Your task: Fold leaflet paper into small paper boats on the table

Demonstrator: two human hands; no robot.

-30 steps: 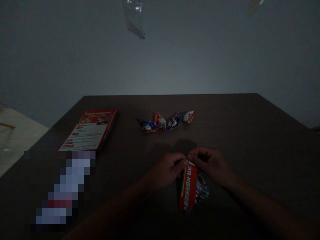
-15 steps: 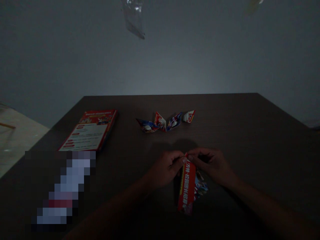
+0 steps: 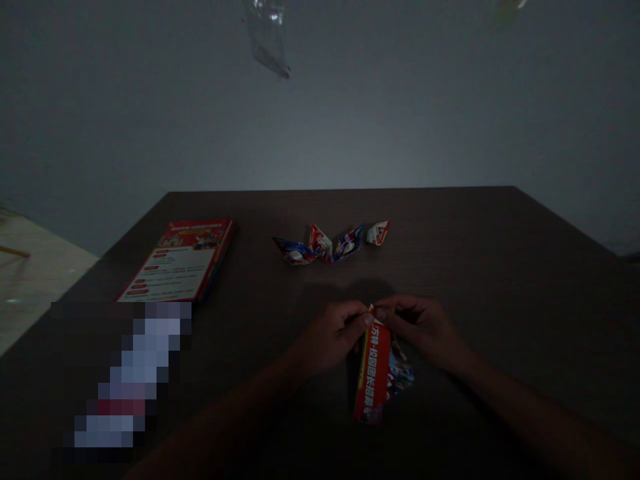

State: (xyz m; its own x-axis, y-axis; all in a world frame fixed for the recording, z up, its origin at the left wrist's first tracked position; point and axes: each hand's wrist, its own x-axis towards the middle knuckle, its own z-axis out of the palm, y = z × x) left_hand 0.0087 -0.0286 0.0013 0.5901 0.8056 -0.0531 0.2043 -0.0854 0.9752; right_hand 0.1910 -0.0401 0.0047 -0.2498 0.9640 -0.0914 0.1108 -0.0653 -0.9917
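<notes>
Between my hands is a partly folded printed paper [image 3: 376,373], red with white characters on one side and a blue picture on the flap to the right. My left hand [image 3: 333,337] pinches its far end between thumb and fingers. My right hand [image 3: 423,327] grips the same end from the other side, thumb close to the left one. The paper's near end hangs toward me over the dark table. Beyond my hands stand several small folded paper pieces [image 3: 349,243] in red, white and blue, set roughly in a row.
A stack of red and white printed leaflets [image 3: 175,263] lies on the left of the dark table [image 3: 480,253]. Nearer me on that side is a blurred-out item [image 3: 135,380]. A clear plastic bag [image 3: 270,40] hangs at the wall behind the table.
Both hands stay at the paper's far end with only tiny finger shifts. The paper's near end has swung slightly to the left.
</notes>
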